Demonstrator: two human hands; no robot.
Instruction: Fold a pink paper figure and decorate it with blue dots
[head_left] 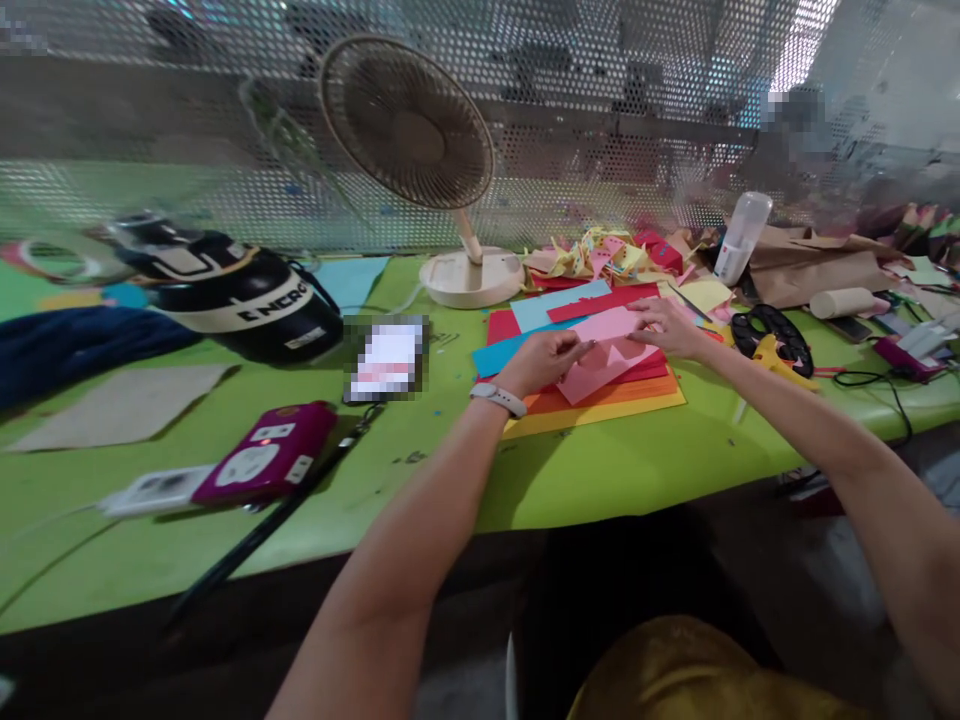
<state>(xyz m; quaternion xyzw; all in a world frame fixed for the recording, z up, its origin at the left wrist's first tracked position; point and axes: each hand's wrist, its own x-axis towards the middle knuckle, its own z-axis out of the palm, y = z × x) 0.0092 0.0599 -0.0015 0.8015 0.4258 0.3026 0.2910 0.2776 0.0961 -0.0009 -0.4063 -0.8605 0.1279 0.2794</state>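
Note:
A pink sheet of paper (589, 383) with a cut or folded shape at its middle lies between my two hands. My left hand (541, 362), with a pale band at the wrist, has its fingers curled in a pinch at the sheet's left side. On the right side, my right hand (666, 328) grips the sheet with bent fingers. Beneath it is a stack of coloured paper, with a blue sheet (499, 357), red sheets (510, 322) and an orange sheet (652, 390) showing at the edges.
Behind the stack stand a fan (472, 285) and a heap of paper scraps (600, 255). A yellow tool (780, 362), a black round tray (772, 335) and a clear bottle (742, 240) are at right. Leftward lie a phone (386, 360), purple power strip (270, 455) and black jug (247, 310).

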